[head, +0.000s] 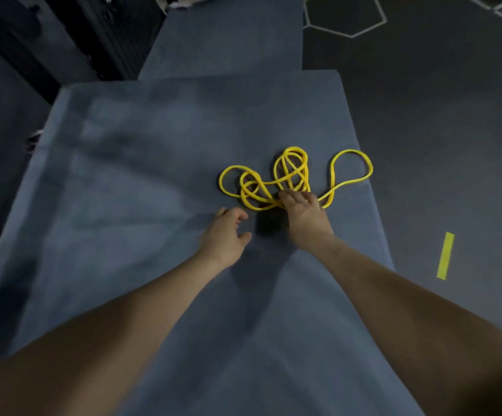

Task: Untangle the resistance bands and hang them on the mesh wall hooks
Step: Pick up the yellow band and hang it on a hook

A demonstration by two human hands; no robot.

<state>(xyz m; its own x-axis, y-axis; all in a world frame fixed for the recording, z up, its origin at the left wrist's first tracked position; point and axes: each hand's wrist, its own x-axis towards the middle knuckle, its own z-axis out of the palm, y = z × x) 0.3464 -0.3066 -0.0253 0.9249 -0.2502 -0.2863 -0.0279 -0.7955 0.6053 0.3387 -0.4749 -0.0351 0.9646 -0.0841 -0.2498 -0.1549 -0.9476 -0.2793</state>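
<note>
The yellow resistance bands (288, 178) lie in a tangled heap of overlapping loops on a blue padded mat (153, 175), near its right edge and about midway along that edge. One larger loop stretches out from the tangle toward the right edge, lying flat and almost reaching it. The right hand (302, 214) reaches in from below with its fingers curled down into the near side of the tangle, where several strands cross; whether it actually has hold of a strand cannot be told. The left hand (224, 232) hovers or rests just left of the tangle, near but apart from the bands, fingers loosely curled and holding nothing. Beyond the mat's right edge, a strip of yellow tape (445, 255) lies on the dark floor (439, 100), which carries white hexagon outlines farther off.
</note>
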